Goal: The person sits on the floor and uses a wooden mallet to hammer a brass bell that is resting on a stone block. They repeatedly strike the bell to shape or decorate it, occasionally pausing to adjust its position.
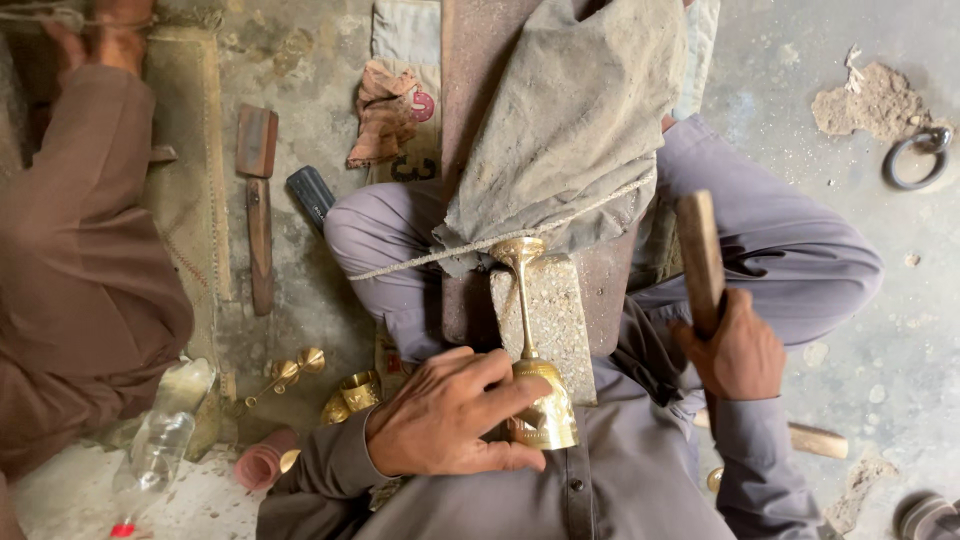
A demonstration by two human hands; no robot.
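Left hand [450,415]: nearest the camera, it is wrapping its grip around the cup of a brass goblet [535,395], fingers clenched across the bowl.
Goblet: it is lying on its side over the person's lap, rim toward the camera, thin stem [523,310] running away, foot [517,250] pressing against a stone block [555,315].
Handling: thin brass, likely light and stiff, though it may dent; the polished surface is looking slippery, so the broad bowl seems the surest place to hold, not the slim stem.
Right hand [735,355]: its grip is closing firmly on a wooden mallet [700,260], raised just right of the goblet and apart from it.
Cloth [575,130]: grey, draping over the legs beyond the block, with a rope [470,250] crossing beneath it.
Floor [860,200]: more brass pieces [345,390] are sitting left of the holding hand; a wooden tool [258,210] is lying farther off.
Neighbour: another person in brown [80,260] is sitting at the left edge.
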